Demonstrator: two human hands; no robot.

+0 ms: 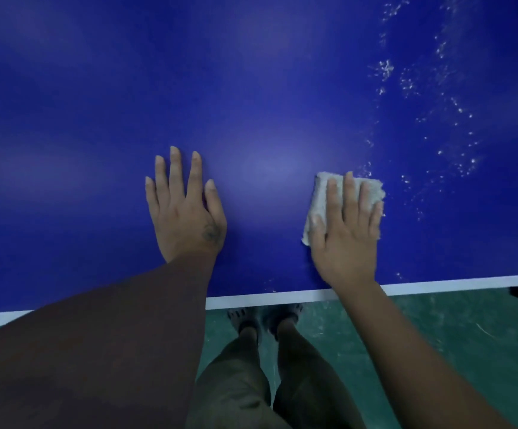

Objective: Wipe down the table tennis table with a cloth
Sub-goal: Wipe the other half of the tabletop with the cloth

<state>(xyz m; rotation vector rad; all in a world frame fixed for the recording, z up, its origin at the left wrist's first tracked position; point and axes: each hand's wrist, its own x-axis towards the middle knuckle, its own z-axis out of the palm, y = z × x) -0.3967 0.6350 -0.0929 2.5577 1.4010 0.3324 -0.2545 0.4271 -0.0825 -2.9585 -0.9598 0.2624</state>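
Here, right hand (345, 233) flat on cloth (319, 193).

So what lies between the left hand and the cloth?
Between left hand and cloth: only bare blue tabletop, head view; white specks lie right of the cloth.

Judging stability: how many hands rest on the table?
2: the left hand lies flat on the bare blue table; the right hand presses the cloth, to its right.

Dim, even indoor light, soft glare patch mid-surface on the blue table (270, 168), left forearm (112, 335) sunk in shadow, whole frame slightly soft, white edge line (437, 284) slightly bowed by wide-angle distortion.
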